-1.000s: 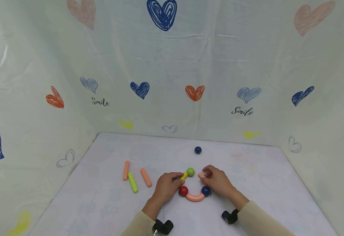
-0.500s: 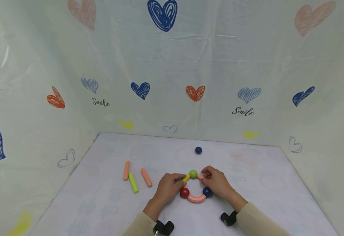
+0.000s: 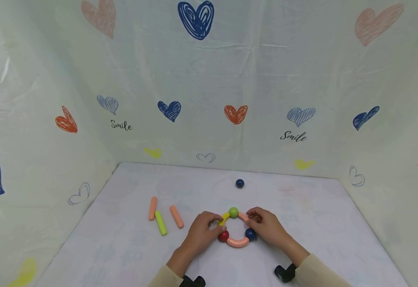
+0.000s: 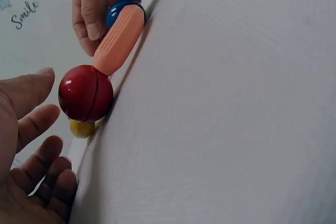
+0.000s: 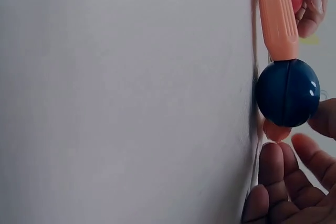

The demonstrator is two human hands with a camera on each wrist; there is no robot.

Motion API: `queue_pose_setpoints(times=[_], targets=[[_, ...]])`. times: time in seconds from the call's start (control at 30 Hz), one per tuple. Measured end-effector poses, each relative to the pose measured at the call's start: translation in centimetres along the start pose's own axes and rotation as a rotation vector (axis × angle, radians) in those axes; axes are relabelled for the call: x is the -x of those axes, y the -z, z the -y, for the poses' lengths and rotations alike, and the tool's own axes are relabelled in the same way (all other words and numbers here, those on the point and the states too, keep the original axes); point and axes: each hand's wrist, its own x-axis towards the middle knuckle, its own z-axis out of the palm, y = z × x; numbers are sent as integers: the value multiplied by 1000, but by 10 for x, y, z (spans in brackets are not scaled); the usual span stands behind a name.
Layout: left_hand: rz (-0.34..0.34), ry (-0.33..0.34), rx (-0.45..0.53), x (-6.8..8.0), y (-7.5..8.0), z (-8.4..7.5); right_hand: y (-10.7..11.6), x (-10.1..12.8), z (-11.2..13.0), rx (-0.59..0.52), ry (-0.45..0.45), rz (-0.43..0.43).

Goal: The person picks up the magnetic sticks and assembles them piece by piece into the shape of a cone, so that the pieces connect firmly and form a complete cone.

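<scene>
ring (image 3: 236, 228) now closed, orange curve (image 3: 237, 242) crosswise nearest

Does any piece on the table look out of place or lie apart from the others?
Yes. One blue ball lies alone far back on the table, apart from the ring between both hands. Three sticks lie loose to the left.
</scene>
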Motion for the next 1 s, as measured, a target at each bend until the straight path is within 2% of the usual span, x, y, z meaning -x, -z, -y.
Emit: queue_pose_setpoints(times=[0.17, 0.37, 0.53, 0.73, 1.0], targets=[[69, -24, 21, 8, 5, 0, 8, 11, -7, -36, 30, 73], [106, -39, -65, 14, 4, -1, 16, 20, -16, -51, 135, 169], [87, -52, -87, 15, 4, 0, 14, 23, -21, -47, 198, 187], [48, -62, -94, 14, 5, 2, 10, 26, -20, -51, 201, 182], [0, -69, -107, 13, 8, 5, 2, 25, -14, -3, 229, 157]])
